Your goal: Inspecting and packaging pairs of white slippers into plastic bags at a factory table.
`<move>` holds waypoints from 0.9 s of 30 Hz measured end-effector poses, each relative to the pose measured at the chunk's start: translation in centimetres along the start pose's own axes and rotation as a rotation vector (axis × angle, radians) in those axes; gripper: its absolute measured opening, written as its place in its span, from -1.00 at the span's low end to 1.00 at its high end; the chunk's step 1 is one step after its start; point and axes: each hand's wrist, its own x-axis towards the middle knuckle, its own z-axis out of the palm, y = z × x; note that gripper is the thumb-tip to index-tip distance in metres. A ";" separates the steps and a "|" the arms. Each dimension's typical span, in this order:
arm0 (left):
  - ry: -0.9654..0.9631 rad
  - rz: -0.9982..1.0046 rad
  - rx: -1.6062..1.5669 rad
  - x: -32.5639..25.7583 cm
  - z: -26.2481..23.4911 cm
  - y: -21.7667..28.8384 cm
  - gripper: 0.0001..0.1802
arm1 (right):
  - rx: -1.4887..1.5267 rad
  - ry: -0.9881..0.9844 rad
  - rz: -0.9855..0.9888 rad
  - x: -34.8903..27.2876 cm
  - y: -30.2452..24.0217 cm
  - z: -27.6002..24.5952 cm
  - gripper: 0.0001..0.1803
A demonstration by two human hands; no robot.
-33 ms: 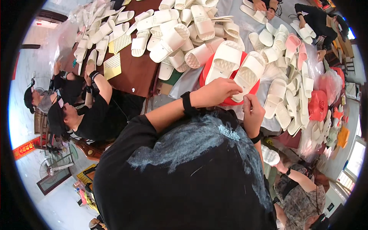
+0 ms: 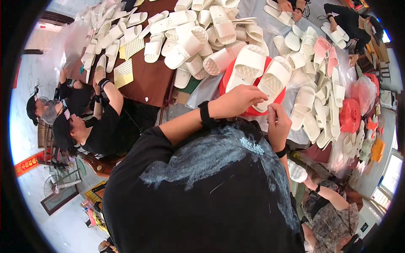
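A pair of white slide slippers stands side by side on a red round stool or tray (image 2: pixel 223 84) before me, heels toward me. The left slipper (image 2: pixel 249 61) is partly covered at its heel by my left hand (image 2: pixel 240 101). That hand is closed, thumb and fingers bent together, by the heel of the right slipper (image 2: pixel 276 76). My right hand (image 2: pixel 278 125) is closed too, fingers curled, just below and right of that heel. A small gap separates the two hands. Anything between their fingertips is too small or hidden to make out.
A big heap of white slippers (image 2: pixel 187 46) lies beyond the stool. More white slippers (image 2: pixel 303 105) and pink slippers (image 2: pixel 322 47) lie to the right, near a red bag (image 2: pixel 350 117). Yellow sticker sheets (image 2: pixel 123 74) lie on the brown table (image 2: pixel 154 80). Co-workers (image 2: pixel 97 130) sit on both sides.
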 end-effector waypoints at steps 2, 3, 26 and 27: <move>-0.003 0.013 -0.023 0.1 -0.4 1.2 -0.81 | -0.005 0.011 -0.026 -0.1 -0.2 -0.1 -0.94; -0.002 0.024 -0.046 0.1 -0.6 1.6 -0.83 | -0.005 0.015 -0.026 -0.2 -0.2 -0.1 -0.94; -0.152 0.094 0.101 -0.6 0.0 0.2 -0.78 | 0.029 -0.004 0.027 -1.5 -0.8 -0.7 -0.93; -0.128 0.121 0.140 -0.7 0.0 0.2 -0.75 | 0.032 -0.007 0.027 -1.5 -0.7 -0.7 -0.93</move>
